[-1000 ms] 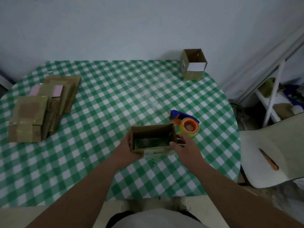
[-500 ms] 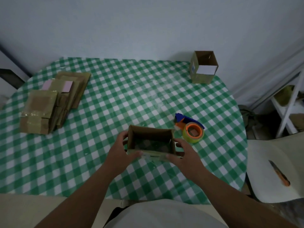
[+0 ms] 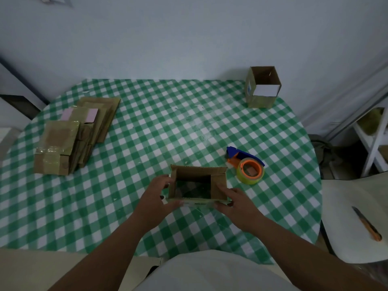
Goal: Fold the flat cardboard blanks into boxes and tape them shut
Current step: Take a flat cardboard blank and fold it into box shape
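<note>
- Head view: the left hand and right hand are gripping an open box, fingers curled round its sides, near the table's front edge.
- A tape dispenser is lying just beside it; flat blanks are sitting far left.

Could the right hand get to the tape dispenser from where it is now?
Probably yes: the tape dispenser lies just beyond the right hand on open tablecloth, nothing between them, though that hand would first have to let go of the box.
</note>
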